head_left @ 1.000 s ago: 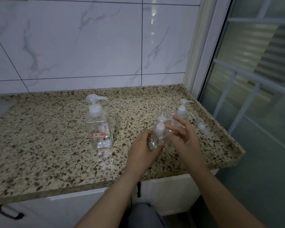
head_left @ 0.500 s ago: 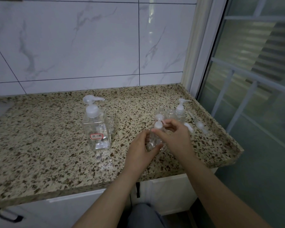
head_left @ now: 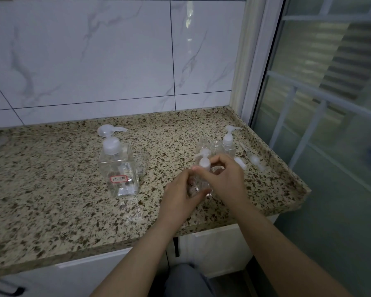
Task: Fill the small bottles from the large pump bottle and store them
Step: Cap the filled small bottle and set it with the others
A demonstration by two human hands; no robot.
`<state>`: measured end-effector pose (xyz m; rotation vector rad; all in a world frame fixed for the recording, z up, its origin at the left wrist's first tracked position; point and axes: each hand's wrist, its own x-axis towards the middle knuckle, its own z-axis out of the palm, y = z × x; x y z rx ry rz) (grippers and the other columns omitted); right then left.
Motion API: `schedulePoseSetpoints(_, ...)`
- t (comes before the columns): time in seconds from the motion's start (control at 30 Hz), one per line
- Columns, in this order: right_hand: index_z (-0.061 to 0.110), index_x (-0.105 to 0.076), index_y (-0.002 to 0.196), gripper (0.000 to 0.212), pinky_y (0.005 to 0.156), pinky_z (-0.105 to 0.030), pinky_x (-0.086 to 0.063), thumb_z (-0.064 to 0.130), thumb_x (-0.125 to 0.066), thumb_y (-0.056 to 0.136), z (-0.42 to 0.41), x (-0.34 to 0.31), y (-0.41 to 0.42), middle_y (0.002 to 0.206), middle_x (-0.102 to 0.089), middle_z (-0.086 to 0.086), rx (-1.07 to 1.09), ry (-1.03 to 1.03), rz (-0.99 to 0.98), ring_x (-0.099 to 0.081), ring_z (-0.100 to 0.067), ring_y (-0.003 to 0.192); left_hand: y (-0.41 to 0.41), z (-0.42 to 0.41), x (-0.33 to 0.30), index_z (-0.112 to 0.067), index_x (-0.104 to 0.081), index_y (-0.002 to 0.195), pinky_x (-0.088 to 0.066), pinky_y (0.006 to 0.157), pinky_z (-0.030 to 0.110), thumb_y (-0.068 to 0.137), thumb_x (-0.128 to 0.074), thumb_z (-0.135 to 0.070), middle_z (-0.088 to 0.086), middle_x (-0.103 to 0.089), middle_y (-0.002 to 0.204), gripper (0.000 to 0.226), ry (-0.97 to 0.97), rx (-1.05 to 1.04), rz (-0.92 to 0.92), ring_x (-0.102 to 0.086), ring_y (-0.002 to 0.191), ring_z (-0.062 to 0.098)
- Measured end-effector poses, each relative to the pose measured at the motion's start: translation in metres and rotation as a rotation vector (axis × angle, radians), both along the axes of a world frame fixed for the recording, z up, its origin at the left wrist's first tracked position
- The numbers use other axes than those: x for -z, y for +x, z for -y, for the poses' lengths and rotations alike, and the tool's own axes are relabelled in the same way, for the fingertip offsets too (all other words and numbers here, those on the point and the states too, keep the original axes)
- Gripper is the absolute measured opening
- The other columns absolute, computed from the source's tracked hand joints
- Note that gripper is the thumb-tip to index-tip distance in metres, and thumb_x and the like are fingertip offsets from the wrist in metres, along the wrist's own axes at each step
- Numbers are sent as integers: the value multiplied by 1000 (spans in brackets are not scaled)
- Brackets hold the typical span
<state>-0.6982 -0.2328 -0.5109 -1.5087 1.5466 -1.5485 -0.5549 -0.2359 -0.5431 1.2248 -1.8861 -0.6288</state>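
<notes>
The large clear pump bottle point(head_left: 118, 168) with a red-edged label stands at the middle of the speckled counter point(head_left: 51, 189). To its right my left hand point(head_left: 180, 196) grips the body of a small clear bottle point(head_left: 201, 185). My right hand point(head_left: 225, 179) pinches that bottle's white pump cap point(head_left: 204, 162) from the right. Behind it stand two uncapped small bottles point(head_left: 210, 145) and a small bottle with a pump point(head_left: 229, 142).
Loose white pump caps point(head_left: 255, 160) lie near the counter's right raised edge. A tiled wall runs behind, and a window frame point(head_left: 259, 61) stands at the right. White cabinet fronts point(head_left: 219, 245) sit below the counter edge.
My right hand has moved from beside the small bottle onto its pump cap and closed on it. My left hand has kept its hold on the bottle.
</notes>
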Motion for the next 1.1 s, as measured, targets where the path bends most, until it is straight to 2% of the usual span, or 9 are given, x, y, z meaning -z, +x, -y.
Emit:
schedulePoseSetpoints(0.1, 22, -67, 85, 28, 74, -30, -57, 31, -90, 74, 1, 1, 2, 87, -71, 3, -34, 37, 34, -67, -11, 81, 1, -1, 1, -33, -54, 119, -53, 73, 27, 78, -62, -66, -19, -62, 101, 53, -1, 10, -2, -59, 88, -3)
schedulePoseSetpoints(0.27, 24, -78, 107, 19, 93, -38, -58, 25, -78, 88, -8, -2, -17, 113, -72, 9, -241, 57, 24, -68, -8, 105, 1, 0, 3, -34, -54, 120, -55, 78, 37, 79, -63, -64, -20, -62, 104, 52, 5, 7, -5, -60, 91, -1)
schedulePoseSetpoints(0.37, 31, -75, 97, 14, 84, -36, -57, 24, -80, 86, -9, -2, -20, 106, -71, 9, -186, 6, -32, -67, -8, 97, 1, 1, 4, -38, -52, 118, -54, 81, 42, 77, -58, -72, -21, -61, 102, 54, -3, 15, 43, -59, 88, 5)
schedulePoseSetpoints(0.47, 28, -71, 89, 14, 73, -25, -51, 26, -83, 82, -6, 2, -14, 98, -69, 11, -121, -17, -34, -65, -6, 91, 1, 0, 4, -38, -51, 119, -54, 82, 44, 76, -57, -72, -21, -61, 103, 56, -2, 13, 51, -60, 89, 6)
schedulePoseSetpoints(0.63, 23, -68, 98, 28, 72, -17, -47, 31, -87, 78, -10, 3, -16, 104, -67, 13, -79, 32, -43, -63, 0, 92, -1, 1, 2, -36, -54, 115, -51, 74, 33, 75, -60, -70, -20, -61, 94, 52, -3, 27, 53, -57, 82, 0)
schedulePoseSetpoints(0.7, 25, -66, 112, 46, 75, -21, -51, 33, -90, 74, -18, 7, -22, 113, -65, 13, -101, 55, -111, -62, -1, 97, -4, 0, 0, -33, -56, 112, -48, 64, 30, 76, -65, -59, -18, -59, 85, 45, 3, 43, 67, -54, 71, 1)
schedulePoseSetpoints(0.8, 32, -63, 122, 56, 77, -23, -58, 26, -91, 73, -28, 15, -32, 113, -66, 16, -97, 47, -175, -65, -2, 98, -13, 3, -2, -33, -56, 124, -55, 68, 34, 79, -72, -42, -18, -64, 94, 49, -26, 59, 131, -58, 76, 2)
schedulePoseSetpoints(0.97, 24, -74, 107, 27, 68, -11, -50, 21, -83, 82, -35, 14, -58, 94, -70, 9, 39, 50, -245, -66, -4, 84, -39, 5, -5, -35, -46, 144, -53, 86, 27, 84, -72, -46, -18, -59, 123, 67, -70, 136, 172, -58, 99, 2)
schedulePoseSetpoints(1.1, 24, -73, 96, 10, 71, -33, -54, 24, -78, 87, -34, 14, -81, 88, -70, 3, 131, 89, -222, -64, -14, 79, -45, 2, -2, -38, -42, 144, -50, 95, 29, 84, -63, -63, -20, -53, 134, 68, -52, 147, 172, -55, 108, 0)
